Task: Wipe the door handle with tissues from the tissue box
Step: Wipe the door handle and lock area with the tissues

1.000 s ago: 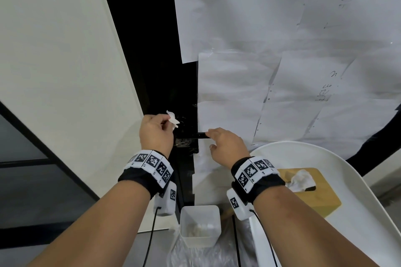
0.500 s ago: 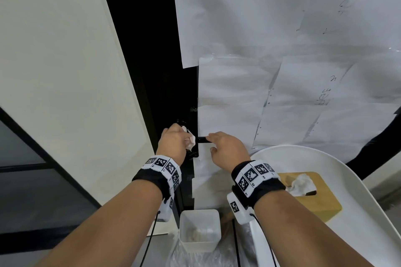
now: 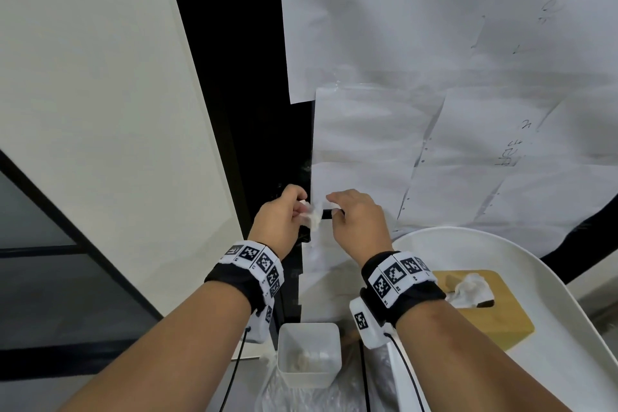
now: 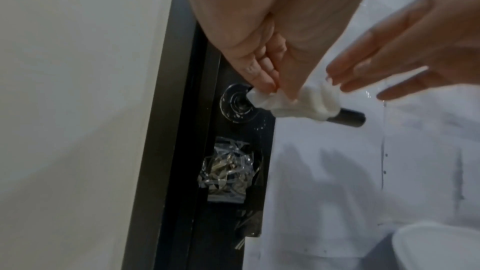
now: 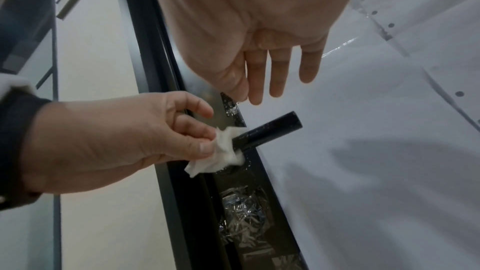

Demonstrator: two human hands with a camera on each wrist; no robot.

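A black lever door handle (image 4: 348,118) sticks out to the right from a round plate on the dark door edge. A white tissue (image 4: 306,106) is wrapped over its inner half, and my left hand (image 4: 280,89) pinches it there from above. In the right wrist view the left hand (image 5: 202,134) presses the tissue (image 5: 221,155) against the handle (image 5: 272,130) near its base. My right hand (image 5: 272,81) hovers just above the bare free end, fingers straight, holding nothing. In the head view both hands, left (image 3: 284,214) and right (image 3: 354,217), meet at the handle (image 3: 327,213).
A wooden tissue box (image 3: 485,308) with a tissue sticking up sits on a white round surface (image 3: 551,278) at the lower right. A small white bin (image 3: 309,375) stands below the hands. Taped paper sheets (image 3: 434,110) cover the door. Crumpled clear plastic (image 4: 228,171) covers the lock below the handle.
My left hand came right from the door frame with the tissue and now has it around the handle. My right hand has let go of the handle's end and opened.
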